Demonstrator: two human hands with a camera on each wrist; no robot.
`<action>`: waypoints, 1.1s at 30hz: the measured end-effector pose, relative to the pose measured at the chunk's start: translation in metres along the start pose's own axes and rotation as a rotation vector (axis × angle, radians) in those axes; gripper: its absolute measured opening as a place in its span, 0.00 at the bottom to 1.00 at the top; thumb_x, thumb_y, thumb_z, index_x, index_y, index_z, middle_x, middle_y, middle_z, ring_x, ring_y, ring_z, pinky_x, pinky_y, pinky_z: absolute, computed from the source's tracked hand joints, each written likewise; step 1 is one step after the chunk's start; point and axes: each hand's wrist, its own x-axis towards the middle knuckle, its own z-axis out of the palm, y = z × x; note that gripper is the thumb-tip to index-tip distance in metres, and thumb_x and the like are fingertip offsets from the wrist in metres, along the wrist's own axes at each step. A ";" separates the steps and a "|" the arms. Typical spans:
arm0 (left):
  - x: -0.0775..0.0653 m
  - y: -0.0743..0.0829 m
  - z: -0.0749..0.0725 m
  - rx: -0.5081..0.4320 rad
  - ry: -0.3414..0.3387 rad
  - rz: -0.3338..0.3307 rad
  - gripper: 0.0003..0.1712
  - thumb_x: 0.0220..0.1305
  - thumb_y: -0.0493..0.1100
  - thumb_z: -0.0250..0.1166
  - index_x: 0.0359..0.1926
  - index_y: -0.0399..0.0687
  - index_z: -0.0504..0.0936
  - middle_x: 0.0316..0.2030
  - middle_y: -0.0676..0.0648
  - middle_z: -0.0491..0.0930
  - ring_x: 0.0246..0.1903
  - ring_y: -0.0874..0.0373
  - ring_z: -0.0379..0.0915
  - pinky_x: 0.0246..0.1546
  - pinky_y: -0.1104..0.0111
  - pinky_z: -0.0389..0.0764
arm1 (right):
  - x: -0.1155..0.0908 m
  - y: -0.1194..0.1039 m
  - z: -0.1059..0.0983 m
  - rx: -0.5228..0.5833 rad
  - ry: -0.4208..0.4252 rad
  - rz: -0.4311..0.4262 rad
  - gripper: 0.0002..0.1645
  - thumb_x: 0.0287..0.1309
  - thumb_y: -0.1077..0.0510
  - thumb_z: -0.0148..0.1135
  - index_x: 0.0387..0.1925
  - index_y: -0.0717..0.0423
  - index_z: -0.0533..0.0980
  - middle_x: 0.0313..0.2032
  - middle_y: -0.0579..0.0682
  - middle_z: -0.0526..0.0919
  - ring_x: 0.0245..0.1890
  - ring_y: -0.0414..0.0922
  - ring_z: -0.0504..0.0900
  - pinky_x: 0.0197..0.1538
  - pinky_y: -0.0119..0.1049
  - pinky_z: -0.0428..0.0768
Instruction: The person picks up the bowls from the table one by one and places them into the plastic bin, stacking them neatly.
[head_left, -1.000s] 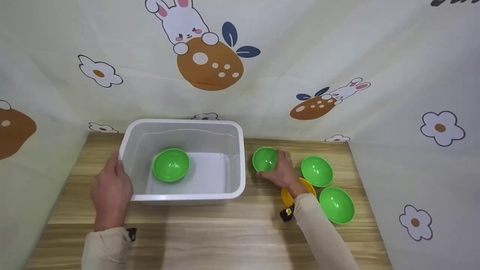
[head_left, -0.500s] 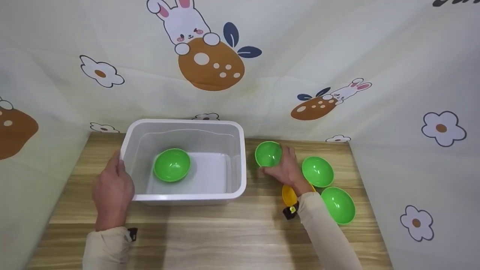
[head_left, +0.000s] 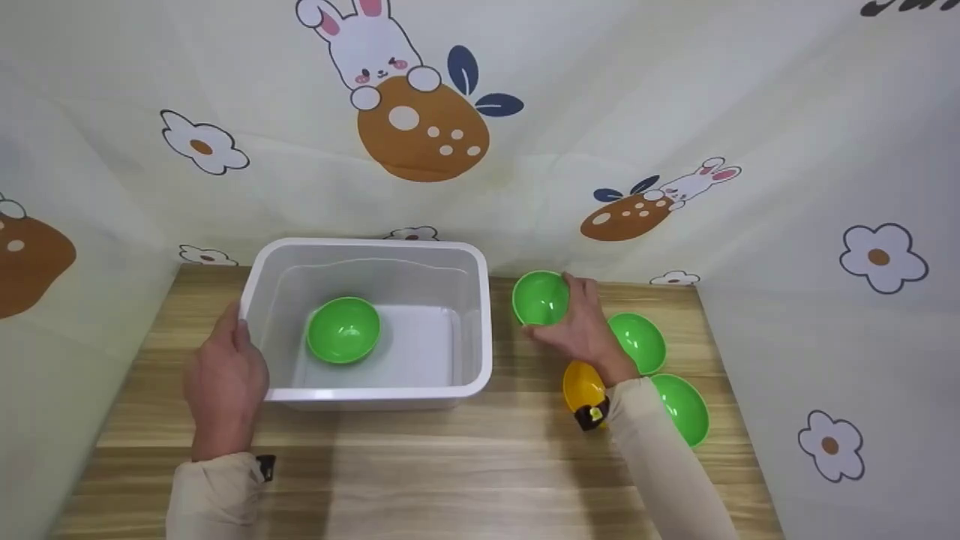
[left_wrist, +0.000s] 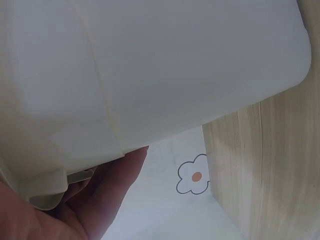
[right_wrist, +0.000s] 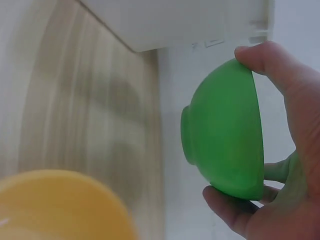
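My left hand grips the left rim of a white plastic tub, with the fingers curled under its lip in the left wrist view. Inside the tub sits a green bowl, left of its middle. To the right of the tub, my right hand holds another green bowl by the rim between thumb and fingers. In the right wrist view this held bowl is clear of the wooden surface. Below the right wrist lies a yellow bowl, partly hidden by the wrist camera.
Two more green bowls, an upper one and a lower one, stand at the right, the lower partly behind the sleeve. A patterned cloth rises behind and at both sides of the wooden table.
The right hand has lifted the green bowl and carried it slightly up and to the right, uncovering more of the yellow bowl. The left hand stays on the tub's rim.
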 end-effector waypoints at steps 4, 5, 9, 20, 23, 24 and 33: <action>-0.001 0.000 -0.001 -0.001 -0.003 -0.001 0.30 0.83 0.49 0.37 0.78 0.46 0.61 0.63 0.29 0.76 0.58 0.30 0.77 0.54 0.39 0.75 | -0.002 -0.010 -0.012 0.000 -0.012 -0.021 0.71 0.39 0.36 0.78 0.77 0.58 0.52 0.67 0.61 0.60 0.61 0.58 0.73 0.65 0.55 0.77; -0.001 0.000 -0.001 -0.001 0.001 0.002 0.29 0.83 0.49 0.37 0.78 0.46 0.61 0.63 0.29 0.76 0.58 0.30 0.77 0.53 0.39 0.75 | -0.002 -0.013 -0.014 0.003 -0.012 -0.026 0.71 0.39 0.36 0.79 0.77 0.58 0.52 0.66 0.60 0.60 0.61 0.58 0.73 0.64 0.55 0.78; -0.002 0.000 -0.001 0.000 0.007 0.010 0.29 0.83 0.49 0.37 0.78 0.45 0.61 0.63 0.28 0.76 0.57 0.30 0.78 0.53 0.39 0.76 | -0.006 -0.025 -0.025 0.014 -0.020 -0.044 0.70 0.39 0.37 0.79 0.77 0.56 0.52 0.65 0.60 0.60 0.60 0.58 0.74 0.63 0.54 0.79; -0.001 0.001 0.000 0.014 -0.024 -0.015 0.30 0.83 0.50 0.35 0.79 0.47 0.58 0.65 0.29 0.74 0.59 0.30 0.76 0.54 0.39 0.76 | -0.013 -0.053 -0.046 0.024 -0.049 -0.089 0.71 0.39 0.33 0.79 0.79 0.49 0.51 0.64 0.57 0.59 0.61 0.56 0.74 0.61 0.53 0.80; -0.001 0.001 0.000 0.014 -0.032 -0.015 0.30 0.83 0.50 0.35 0.79 0.47 0.57 0.66 0.29 0.73 0.60 0.29 0.75 0.56 0.39 0.76 | -0.013 -0.059 -0.049 0.026 -0.058 -0.095 0.71 0.40 0.31 0.77 0.79 0.47 0.50 0.65 0.56 0.58 0.62 0.56 0.73 0.61 0.53 0.81; -0.001 0.001 0.000 0.010 -0.027 -0.007 0.30 0.83 0.49 0.36 0.79 0.46 0.58 0.65 0.29 0.74 0.59 0.29 0.76 0.55 0.39 0.76 | -0.013 -0.060 -0.050 0.024 -0.057 -0.099 0.71 0.40 0.31 0.77 0.79 0.47 0.50 0.65 0.55 0.58 0.62 0.56 0.73 0.61 0.53 0.81; -0.003 0.003 0.000 -0.003 0.007 0.031 0.29 0.83 0.47 0.38 0.77 0.43 0.61 0.61 0.26 0.76 0.56 0.29 0.78 0.50 0.39 0.77 | -0.017 -0.077 -0.050 -0.009 -0.068 -0.147 0.70 0.39 0.29 0.76 0.79 0.47 0.53 0.65 0.53 0.59 0.60 0.54 0.75 0.60 0.52 0.81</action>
